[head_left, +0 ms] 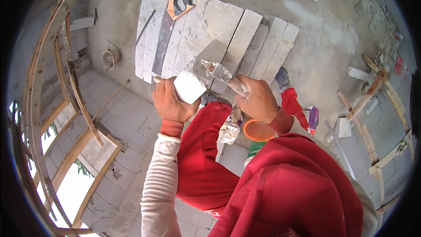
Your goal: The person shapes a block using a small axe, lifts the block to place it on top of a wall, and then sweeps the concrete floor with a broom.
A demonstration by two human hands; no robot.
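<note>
Left hand closed around 1 white block, held just below the row of grey slabs. Right hand clenched on a trowel, its blade touching the block's top. Handsaw lies on the slabs; an orange-lidded container sits below the right hand.

White block: matt, chalky, porous. Trowel: dull metal blade crusted with grey mortar. Planks: rough wood, cement-dusted. Saw: grey metal blade, orange plastic handle. Floor: rough grey concrete.
</note>
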